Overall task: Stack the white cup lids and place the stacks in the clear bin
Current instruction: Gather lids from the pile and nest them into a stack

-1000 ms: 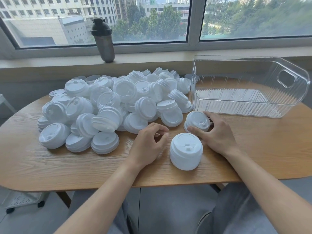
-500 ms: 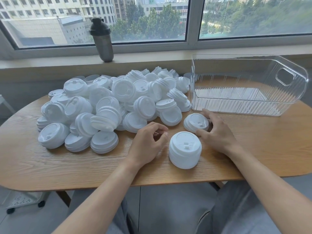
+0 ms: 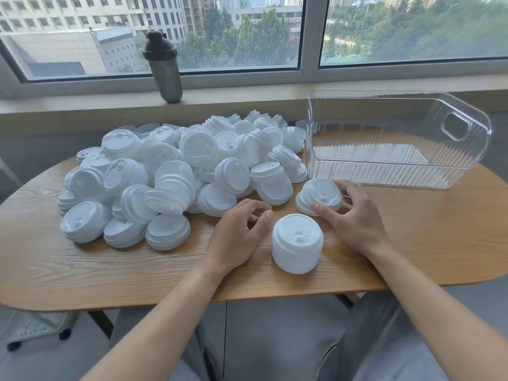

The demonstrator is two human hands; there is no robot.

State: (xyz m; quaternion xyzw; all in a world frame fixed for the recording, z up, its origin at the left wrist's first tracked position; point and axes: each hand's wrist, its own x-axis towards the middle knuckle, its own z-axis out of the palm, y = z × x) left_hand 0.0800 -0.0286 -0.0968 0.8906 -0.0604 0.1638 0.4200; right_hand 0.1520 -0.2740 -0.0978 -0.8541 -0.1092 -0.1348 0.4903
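A big heap of white cup lids (image 3: 176,177) covers the left and middle of the wooden table (image 3: 412,232). A short stack of lids (image 3: 297,243) stands near the front edge, between my hands. My right hand (image 3: 354,215) grips a small tilted stack of lids (image 3: 320,195) just in front of the clear bin (image 3: 395,138), thumb on its near rim and fingers behind it. My left hand (image 3: 240,232) rests on the table left of the standing stack, fingers loosely curled and holding nothing. The bin holds no lids.
A dark shaker bottle (image 3: 163,68) stands on the window sill behind the heap. The bin sits at the table's back right with its handle hole (image 3: 455,126) at the far end. A white perforated rack (image 3: 30,325) on wheels is on the floor at the left.
My right hand has drawn its fingers round the small stack and tipped it up off the table. The left hand has barely moved.
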